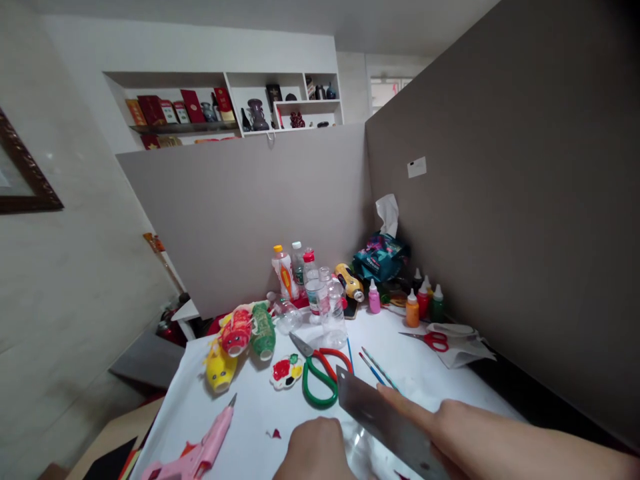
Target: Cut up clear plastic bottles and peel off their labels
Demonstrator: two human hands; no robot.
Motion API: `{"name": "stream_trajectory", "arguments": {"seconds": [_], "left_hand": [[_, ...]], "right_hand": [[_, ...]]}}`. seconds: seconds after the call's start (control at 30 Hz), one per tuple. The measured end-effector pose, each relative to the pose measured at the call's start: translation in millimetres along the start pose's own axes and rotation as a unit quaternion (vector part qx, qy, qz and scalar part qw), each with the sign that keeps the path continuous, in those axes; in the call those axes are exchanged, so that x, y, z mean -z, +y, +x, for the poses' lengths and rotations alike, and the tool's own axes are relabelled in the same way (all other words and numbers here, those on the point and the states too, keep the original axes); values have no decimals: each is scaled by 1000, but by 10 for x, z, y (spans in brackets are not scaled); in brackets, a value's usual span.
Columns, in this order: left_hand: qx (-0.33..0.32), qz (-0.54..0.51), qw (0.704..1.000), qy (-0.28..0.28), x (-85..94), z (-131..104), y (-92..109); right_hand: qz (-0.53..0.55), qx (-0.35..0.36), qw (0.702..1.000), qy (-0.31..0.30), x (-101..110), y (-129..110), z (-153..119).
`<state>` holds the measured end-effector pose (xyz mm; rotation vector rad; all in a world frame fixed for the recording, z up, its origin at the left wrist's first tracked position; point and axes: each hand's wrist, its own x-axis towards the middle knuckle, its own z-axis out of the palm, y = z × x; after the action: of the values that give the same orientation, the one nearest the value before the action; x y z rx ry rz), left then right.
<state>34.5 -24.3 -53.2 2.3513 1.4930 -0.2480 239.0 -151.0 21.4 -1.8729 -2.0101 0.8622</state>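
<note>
My right hand (440,420) grips a cleaver (380,420), its index finger stretched along the top of the broad blade. At the bottom edge my left hand (317,450) is curled closed, partly cut off by the frame. Between the hands, under the blade, lies a clear shiny plastic bottle (359,448); most of it is hidden, and my left hand is closed against it. Just beyond the blade are large scissors (320,383) with green and red handles. Left of them sits a small palette (287,371) with red, green, yellow and black paint.
A pink glue gun (207,443) lies front left. Painted bottle fish in yellow (220,370), red (237,331) and green (263,332) lie behind it. Clear bottles (333,313) stand at the back. Paint bottles (412,310), red-handled scissors (435,341) and paintbrushes (373,369) are right. Grey partitions (500,233) enclose the table.
</note>
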Motion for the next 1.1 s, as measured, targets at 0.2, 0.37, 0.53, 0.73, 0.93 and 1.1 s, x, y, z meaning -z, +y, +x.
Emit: {"name": "stream_trajectory", "arguments": {"seconds": [0.2, 0.37, 0.53, 0.73, 0.93, 1.1], "left_hand": [[47, -22, 999, -1, -59, -25, 24], [43, -36, 998, 4, -44, -62, -1], [28, -40, 999, 4, -54, -91, 14], [24, -69, 997, -6, -86, -90, 19], [59, -73, 995, -15, -97, -25, -56], [18, -59, 998, 6, -97, -53, -57]], "right_hand": [[-60, 35, 998, -10, -79, -163, 634], [-47, 30, 998, 13, -158, -91, 725], [13, 40, 998, -37, -7, 87, 218], [-27, 51, 998, -11, -39, -31, 501], [-58, -5, 998, -10, -244, -191, 693], [21, -29, 996, -81, -77, -81, 190]]}}
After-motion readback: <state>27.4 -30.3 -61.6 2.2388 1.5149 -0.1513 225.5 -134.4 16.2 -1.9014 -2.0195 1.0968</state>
